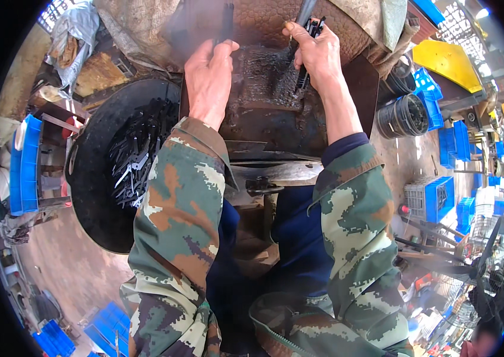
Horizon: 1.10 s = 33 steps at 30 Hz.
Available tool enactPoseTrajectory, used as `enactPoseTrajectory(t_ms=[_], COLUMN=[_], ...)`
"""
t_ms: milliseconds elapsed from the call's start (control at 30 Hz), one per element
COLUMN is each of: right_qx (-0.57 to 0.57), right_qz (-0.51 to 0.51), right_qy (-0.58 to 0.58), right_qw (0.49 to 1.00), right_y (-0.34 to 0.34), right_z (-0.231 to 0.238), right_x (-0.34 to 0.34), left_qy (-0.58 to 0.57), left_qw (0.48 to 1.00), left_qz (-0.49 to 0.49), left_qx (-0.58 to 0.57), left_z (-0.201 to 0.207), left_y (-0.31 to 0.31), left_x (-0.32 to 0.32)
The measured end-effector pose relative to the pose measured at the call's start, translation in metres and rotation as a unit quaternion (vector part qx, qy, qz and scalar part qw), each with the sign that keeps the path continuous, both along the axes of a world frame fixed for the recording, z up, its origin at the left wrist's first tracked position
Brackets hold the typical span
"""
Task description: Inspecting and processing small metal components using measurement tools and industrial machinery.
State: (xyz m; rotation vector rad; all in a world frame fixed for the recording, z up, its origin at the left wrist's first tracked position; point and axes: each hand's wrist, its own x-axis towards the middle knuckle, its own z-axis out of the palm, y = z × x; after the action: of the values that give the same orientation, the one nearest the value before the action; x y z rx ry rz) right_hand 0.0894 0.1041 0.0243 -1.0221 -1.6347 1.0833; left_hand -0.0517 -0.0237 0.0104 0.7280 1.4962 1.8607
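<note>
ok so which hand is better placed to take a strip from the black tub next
Probably the left hand: the black tub of dark strips sits on the left, while the right hand is farther off and holds dark pieces. Whether the left holds anything is unclear.

Hands: I am stretching out two, left hand point(209, 74) and right hand point(321, 56).
Camouflage sleeves point(181, 196): I am wearing two.
Black strips point(134, 146): I am gripping several in my right hand; many are lying in the tub, overlapping too closely to count.
Black tub point(92, 190): I am working beside one.
Black buckets point(402, 119): I am seeing two.
Yellow panel point(447, 64): I am seeing one.
Blue crates point(24, 166): I am counting more than five.
</note>
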Motion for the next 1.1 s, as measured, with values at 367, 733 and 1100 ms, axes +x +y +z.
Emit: enactPoseTrajectory(t_ms=[367,733,1100], right_qx=[-0.012,-0.085,0.199], right_qz=[-0.022,0.053,0.247], right_qy=[0.018,-0.049,-0.251], right_qw=[1.0,0.994,0.915], right_y=[-0.01,-0.055,-0.151], right_z=[0.009,0.019,-0.012], right_x=[-0.011,0.04,0.106], left_qy=[0.073,0.176,0.297], left_qw=[0.997,0.982,0.947], left_qz=[0.003,-0.012,-0.087], left_qx=[-0.003,-0.069,-0.084], left_z=[0.013,0.013,-0.006], left_y=[-0.015,-0.025,-0.024], left_x=[0.002,-0.01,-0.004])
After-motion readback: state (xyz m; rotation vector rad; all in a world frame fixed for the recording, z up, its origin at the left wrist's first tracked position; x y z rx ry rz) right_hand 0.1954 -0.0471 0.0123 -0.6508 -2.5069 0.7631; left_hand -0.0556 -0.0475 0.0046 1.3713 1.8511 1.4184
